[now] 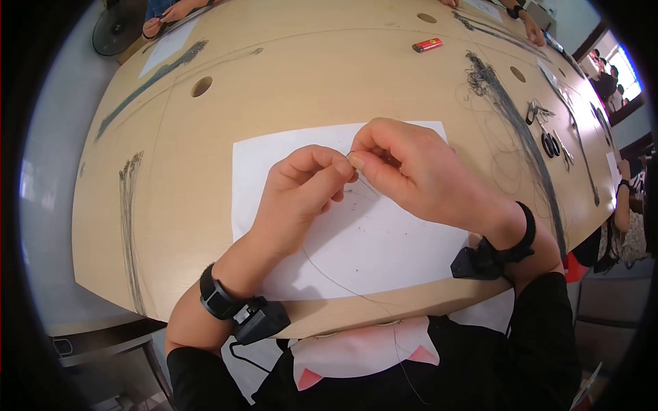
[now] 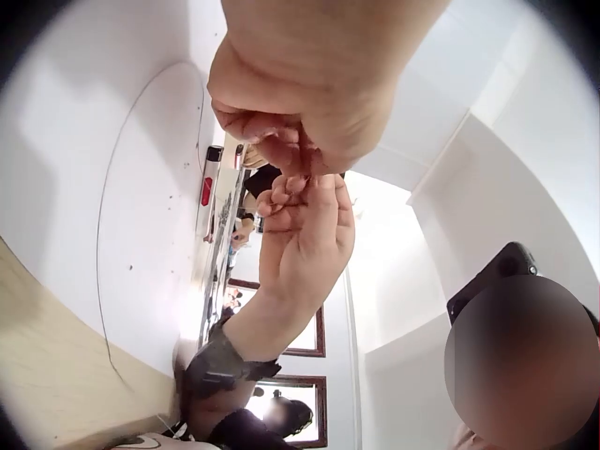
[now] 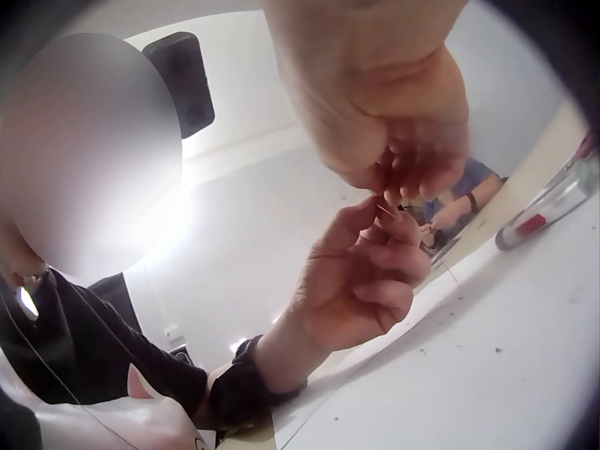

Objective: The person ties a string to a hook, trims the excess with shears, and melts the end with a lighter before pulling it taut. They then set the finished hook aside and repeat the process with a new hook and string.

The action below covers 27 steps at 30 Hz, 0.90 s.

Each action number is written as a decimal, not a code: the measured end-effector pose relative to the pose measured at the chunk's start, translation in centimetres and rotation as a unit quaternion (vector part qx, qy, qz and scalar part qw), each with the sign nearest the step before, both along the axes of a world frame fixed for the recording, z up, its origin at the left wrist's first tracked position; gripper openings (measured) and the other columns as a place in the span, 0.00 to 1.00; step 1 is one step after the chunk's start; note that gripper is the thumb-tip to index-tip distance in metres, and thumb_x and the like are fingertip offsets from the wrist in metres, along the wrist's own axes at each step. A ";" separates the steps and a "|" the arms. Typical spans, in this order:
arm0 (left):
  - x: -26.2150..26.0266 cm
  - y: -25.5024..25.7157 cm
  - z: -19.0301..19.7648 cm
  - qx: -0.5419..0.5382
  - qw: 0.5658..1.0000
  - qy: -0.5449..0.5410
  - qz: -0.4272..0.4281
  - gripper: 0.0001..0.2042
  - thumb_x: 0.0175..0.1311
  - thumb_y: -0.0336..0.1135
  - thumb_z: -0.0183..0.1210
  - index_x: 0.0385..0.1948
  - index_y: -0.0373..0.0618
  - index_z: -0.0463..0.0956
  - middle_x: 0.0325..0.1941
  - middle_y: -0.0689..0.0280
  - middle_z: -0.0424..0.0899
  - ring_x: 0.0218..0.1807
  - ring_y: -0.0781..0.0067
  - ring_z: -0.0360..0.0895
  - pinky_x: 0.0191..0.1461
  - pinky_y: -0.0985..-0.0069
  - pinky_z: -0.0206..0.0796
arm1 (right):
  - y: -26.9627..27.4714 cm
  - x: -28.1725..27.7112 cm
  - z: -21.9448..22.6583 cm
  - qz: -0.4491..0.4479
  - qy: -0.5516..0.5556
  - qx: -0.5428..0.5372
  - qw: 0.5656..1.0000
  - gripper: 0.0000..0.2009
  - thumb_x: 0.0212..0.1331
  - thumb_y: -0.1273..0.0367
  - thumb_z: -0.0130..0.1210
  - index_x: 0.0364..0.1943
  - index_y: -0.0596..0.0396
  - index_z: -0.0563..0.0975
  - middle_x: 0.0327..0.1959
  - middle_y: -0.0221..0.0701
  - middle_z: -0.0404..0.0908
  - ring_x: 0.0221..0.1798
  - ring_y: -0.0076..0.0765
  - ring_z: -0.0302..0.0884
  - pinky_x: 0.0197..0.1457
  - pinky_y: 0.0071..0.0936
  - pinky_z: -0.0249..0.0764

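Above a white sheet of paper [image 1: 288, 270], both hands meet fingertip to fingertip in the head view. The left hand [image 1: 301, 195] pinches a thin dark thread [image 1: 327, 277] between thumb and forefinger. On the other side, the right hand [image 1: 421, 171] pinches the same thread close by, its other fingers curled in. One length of the thread hangs below the left hand, loops over the paper and runs to the person's lap. In the left wrist view, the thread [image 2: 98, 244] curves beside the hands. The pinched bit is mostly hidden by the fingertips.
A red lighter [image 1: 428, 45] lies beyond the paper. Bundles of dark strands lie at the left [image 1: 128, 226] and the right [image 1: 517, 123], near black-handled scissors [image 1: 550, 144]. Small dark specks dot the paper. Other people's hands [image 1: 179, 9] are at the far edge.
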<state>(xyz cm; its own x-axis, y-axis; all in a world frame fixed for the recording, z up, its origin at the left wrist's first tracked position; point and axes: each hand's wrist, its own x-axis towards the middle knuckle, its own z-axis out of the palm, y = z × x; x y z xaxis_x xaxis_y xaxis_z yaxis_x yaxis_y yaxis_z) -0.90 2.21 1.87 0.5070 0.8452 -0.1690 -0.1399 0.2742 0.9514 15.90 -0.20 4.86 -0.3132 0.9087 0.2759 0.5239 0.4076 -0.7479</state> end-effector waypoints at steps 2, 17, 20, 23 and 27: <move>0.0 0.0 0.0 0.017 1.000 -0.014 -0.004 0.04 0.52 0.33 0.54 0.26 0.44 0.73 0.26 0.72 0.75 0.25 0.87 0.65 0.25 0.89 0.57 | -0.1 0.0 0.1 -0.001 0.019 -0.031 0.999 0.05 0.53 0.72 0.47 0.27 0.60 0.68 0.18 0.28 0.69 0.21 0.18 0.63 0.23 0.17 0.61; 0.3 -0.2 -0.4 0.061 0.998 -0.021 0.016 0.03 0.53 0.30 0.53 0.26 0.42 0.72 0.25 0.71 0.75 0.24 0.87 0.66 0.26 0.89 0.58 | 0.1 0.3 0.7 0.010 0.050 -0.112 0.992 0.04 0.50 0.73 0.47 0.26 0.62 0.70 0.18 0.26 0.69 0.23 0.16 0.63 0.26 0.14 0.63; 0.5 -0.3 -0.3 0.096 0.995 0.023 0.021 0.03 0.53 0.29 0.54 0.27 0.41 0.73 0.25 0.71 0.75 0.25 0.88 0.66 0.26 0.89 0.58 | 0.2 0.5 0.7 0.003 0.005 -0.087 0.996 0.05 0.49 0.73 0.48 0.26 0.62 0.69 0.17 0.27 0.69 0.21 0.17 0.63 0.24 0.15 0.62; 0.4 -0.2 -0.5 0.151 0.986 0.067 0.034 0.03 0.52 0.28 0.54 0.27 0.40 0.73 0.24 0.72 0.75 0.25 0.88 0.66 0.27 0.88 0.59 | 0.0 0.0 1.2 -0.015 -0.009 -0.118 0.993 0.08 0.46 0.71 0.49 0.22 0.64 0.69 0.15 0.35 0.71 0.18 0.30 0.66 0.22 0.23 0.62; 0.5 -0.1 -1.2 0.194 0.978 0.061 0.051 0.03 0.52 0.29 0.54 0.26 0.40 0.73 0.23 0.72 0.75 0.24 0.88 0.66 0.27 0.89 0.59 | 0.0 -0.1 0.5 -0.027 0.009 -0.093 0.995 0.07 0.46 0.71 0.48 0.22 0.63 0.69 0.16 0.35 0.71 0.18 0.31 0.67 0.23 0.24 0.63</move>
